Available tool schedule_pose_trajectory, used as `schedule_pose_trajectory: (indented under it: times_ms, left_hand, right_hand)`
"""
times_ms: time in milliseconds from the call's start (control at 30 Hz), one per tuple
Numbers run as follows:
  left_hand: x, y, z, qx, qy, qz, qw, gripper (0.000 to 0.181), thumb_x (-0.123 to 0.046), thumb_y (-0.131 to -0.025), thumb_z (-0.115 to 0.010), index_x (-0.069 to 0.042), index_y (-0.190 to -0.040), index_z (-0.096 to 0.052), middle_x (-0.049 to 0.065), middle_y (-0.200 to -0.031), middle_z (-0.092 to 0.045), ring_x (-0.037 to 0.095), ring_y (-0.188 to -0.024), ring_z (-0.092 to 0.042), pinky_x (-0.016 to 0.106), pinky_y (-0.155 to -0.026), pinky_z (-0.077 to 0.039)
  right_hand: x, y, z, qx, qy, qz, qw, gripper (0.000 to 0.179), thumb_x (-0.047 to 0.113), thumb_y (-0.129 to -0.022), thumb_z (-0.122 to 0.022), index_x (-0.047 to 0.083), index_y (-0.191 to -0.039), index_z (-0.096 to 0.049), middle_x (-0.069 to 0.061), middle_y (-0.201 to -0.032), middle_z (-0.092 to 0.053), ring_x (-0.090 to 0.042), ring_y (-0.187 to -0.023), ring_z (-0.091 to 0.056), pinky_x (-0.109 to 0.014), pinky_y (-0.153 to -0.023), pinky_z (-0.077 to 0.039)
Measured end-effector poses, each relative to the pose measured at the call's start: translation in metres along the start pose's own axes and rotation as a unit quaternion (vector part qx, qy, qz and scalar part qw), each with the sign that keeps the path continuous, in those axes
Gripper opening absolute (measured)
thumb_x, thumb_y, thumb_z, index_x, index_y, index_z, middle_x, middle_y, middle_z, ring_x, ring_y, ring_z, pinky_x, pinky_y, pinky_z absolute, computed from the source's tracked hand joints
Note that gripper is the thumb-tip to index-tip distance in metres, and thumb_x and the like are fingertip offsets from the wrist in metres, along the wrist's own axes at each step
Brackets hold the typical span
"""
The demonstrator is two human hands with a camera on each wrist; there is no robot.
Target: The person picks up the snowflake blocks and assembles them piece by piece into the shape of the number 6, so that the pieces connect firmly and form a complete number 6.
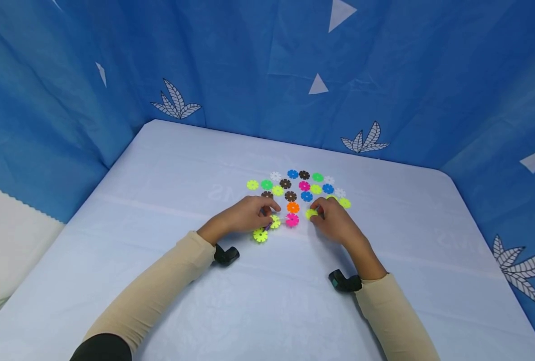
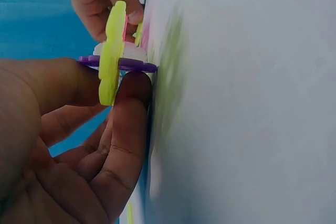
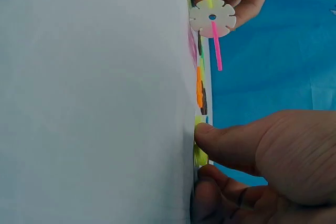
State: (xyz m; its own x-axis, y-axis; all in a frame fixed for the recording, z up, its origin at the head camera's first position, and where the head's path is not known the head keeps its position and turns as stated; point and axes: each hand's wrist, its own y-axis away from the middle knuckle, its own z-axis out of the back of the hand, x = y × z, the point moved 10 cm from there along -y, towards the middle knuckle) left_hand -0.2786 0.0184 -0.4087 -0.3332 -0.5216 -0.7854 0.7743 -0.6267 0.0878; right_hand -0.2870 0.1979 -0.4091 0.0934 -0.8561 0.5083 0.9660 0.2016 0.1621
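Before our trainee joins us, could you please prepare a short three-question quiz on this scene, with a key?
1. What colour disc does the right hand pinch?
2. In the joined discs held by the left hand, which colour crosses the yellow: a) brown, b) purple, c) green?
3. True or false: the orange disc lies on the table between the two hands.

Key:
1. It is a yellow disc.
2. b
3. True

Head view: bright | wrist views: dimmer | table [image 1: 294, 311]: soft shadows
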Motion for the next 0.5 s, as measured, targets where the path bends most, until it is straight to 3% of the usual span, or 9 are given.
schedule_pose_trajectory:
  times_ms: [233,500]
  left_hand:
    - [0.0,-0.001,-0.001,0.006,-0.004,0.004,1.0,0.029,-0.005,-0.097,-0.065,-0.007,-0.126,-0.067,0.002,-0.097,-0.062,0.014,-0.071,-0.057,0.027,-0.069,-0.051]
    - [-0.002,0.0,-0.005,0.023,0.004,0.009,0.9997,0.036,-0.004,-0.098,-0.062,-0.008,-0.133,-0.064,0.003,-0.113,-0.064,0.015,-0.068,-0.056,0.027,-0.068,-0.051]
  right_hand:
    - [0.004,0.002,0.003,-0.01,-0.021,-0.004,0.9997,0.021,0.006,-0.093,-0.073,0.009,-0.111,-0.062,-0.009,-0.102,-0.064,-0.028,-0.096,-0.058,-0.04,-0.083,-0.055]
    - [0.02,0.006,0.001,-0.008,-0.038,0.045,0.9982,0.017,0.005,-0.092,-0.074,0.009,-0.106,-0.065,-0.007,-0.098,-0.066,-0.025,-0.091,-0.06,-0.036,-0.079,-0.056]
